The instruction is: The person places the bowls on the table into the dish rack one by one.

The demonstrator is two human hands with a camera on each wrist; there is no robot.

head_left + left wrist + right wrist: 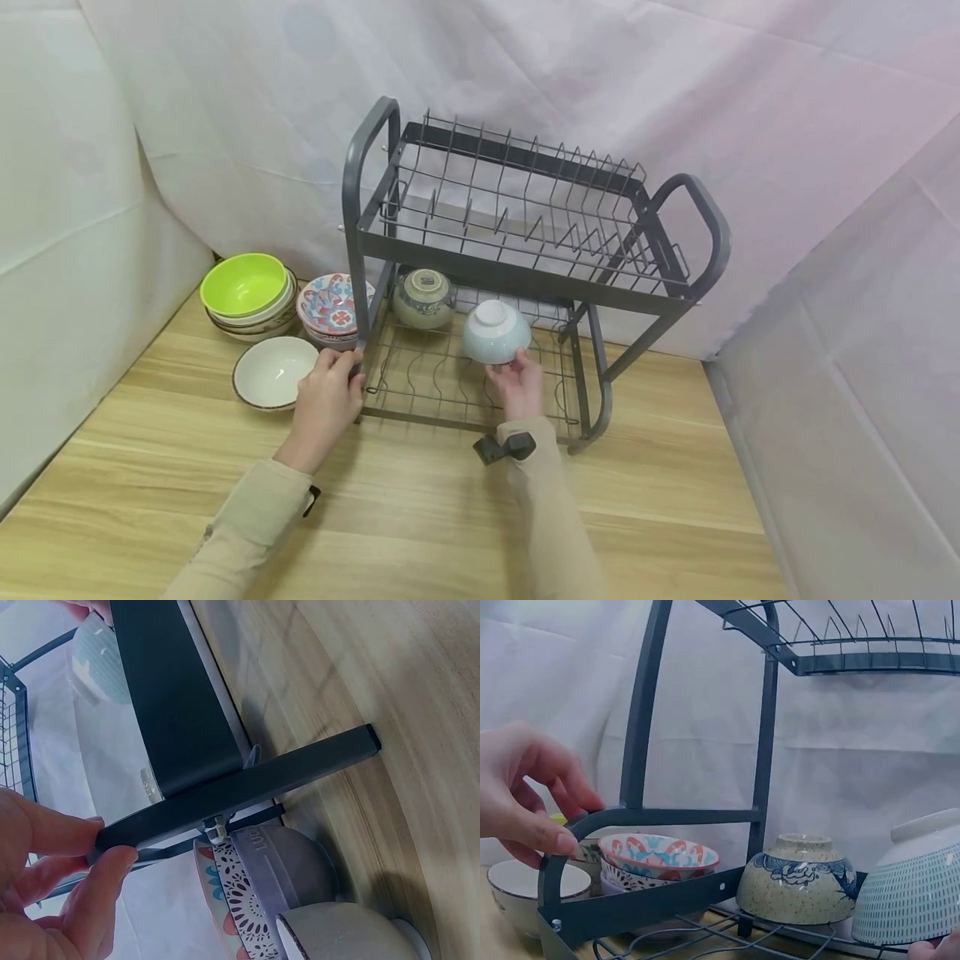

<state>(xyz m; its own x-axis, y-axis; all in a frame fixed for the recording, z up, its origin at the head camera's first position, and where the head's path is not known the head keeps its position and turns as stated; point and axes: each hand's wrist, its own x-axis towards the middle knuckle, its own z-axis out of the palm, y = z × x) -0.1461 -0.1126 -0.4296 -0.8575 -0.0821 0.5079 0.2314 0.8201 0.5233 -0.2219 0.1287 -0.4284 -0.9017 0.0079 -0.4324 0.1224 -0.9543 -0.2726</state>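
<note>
Our right hand [517, 385] grips the pale blue bowl [496, 332] upside down over the rack's [525, 275] lower tier, at three o'clock from the speckled bowl [423, 297]. Left hand [330, 400] clamps the front post. We should lower it level and clear of its neighbour.

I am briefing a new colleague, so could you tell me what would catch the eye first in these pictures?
The grey two-tier dish rack stands mid-table. The right hand holds a pale blue bowl upside down over the lower tier, beside a speckled bowl. The left hand grips the rack's front-left leg, and a stack topped by a bright green bowl sits at the left.
</note>
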